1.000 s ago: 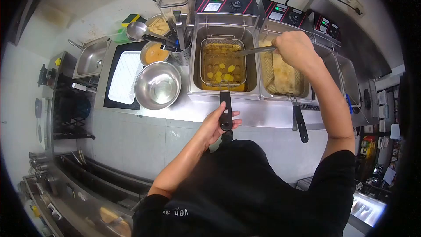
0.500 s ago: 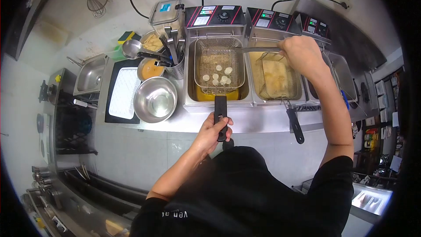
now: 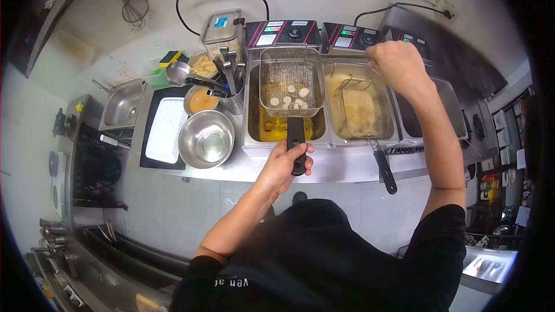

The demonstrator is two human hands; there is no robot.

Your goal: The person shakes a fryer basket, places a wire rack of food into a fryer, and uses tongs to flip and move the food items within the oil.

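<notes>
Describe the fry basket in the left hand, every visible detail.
An open, roughly rectangular basket of silvery metal mesh, its black handle gripped by the left hand. It is held over the yellow oil in the leftmost fryer. Small, round, pale pieces lie near its handle end. A thin metal tool reaches toward its far edge; contact is unclear.

Wire basket [image 3: 289, 75] now raised above the oil [image 3: 272, 130], was sunk in it at first. Round pieces [image 3: 287, 100] came up too, looked yellow before, now pale.
</notes>
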